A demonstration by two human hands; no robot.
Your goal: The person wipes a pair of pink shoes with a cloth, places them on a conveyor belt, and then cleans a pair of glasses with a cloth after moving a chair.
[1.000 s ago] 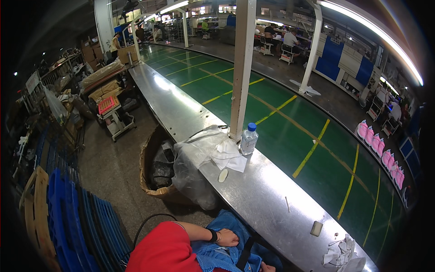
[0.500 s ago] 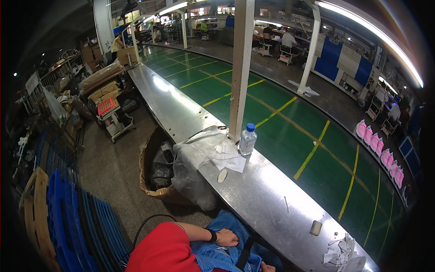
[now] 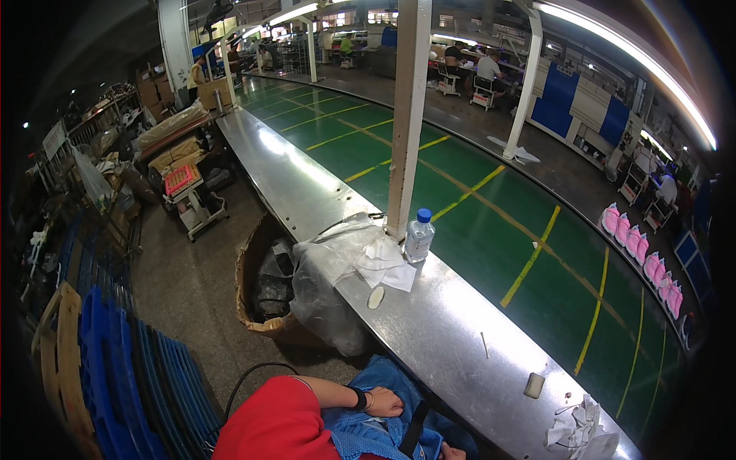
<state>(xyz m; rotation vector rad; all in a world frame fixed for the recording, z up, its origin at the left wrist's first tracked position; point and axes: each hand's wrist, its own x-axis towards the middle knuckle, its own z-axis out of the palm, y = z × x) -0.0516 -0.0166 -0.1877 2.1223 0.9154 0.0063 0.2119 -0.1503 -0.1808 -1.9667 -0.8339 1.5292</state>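
Observation:
My left hand [image 3: 385, 402] lies on my blue denim lap [image 3: 383, 374] below the metal table edge, its fingers resting loosely on the cloth with nothing seen in them. A black band [image 3: 359, 398] circles that wrist. Of my right hand [image 3: 452, 452], only a small part shows at the lower edge; its fingers are mostly hidden. Neither hand touches the long metal table [image 3: 437, 337]. On it stand a clear bottle with a blue cap [image 3: 418, 239], crumpled white cloths [image 3: 387, 264], a pale oval piece [image 3: 376, 297], a thin stick [image 3: 484, 345] and a small beige block [image 3: 534, 386].
A green conveyor belt [image 3: 468, 230] with yellow lines runs beyond the table. A white post [image 3: 406, 115] rises beside the bottle. Left are a plastic-draped carton [image 3: 244, 287] and blue pallets [image 3: 107, 368]. Pink shoes [image 3: 632, 241] line the far side. White scraps [image 3: 579, 425] lie lower right.
The belt's yellow lines and a small white speck have shifted slightly toward the lower right. My hands and the things on the table stay where they were.

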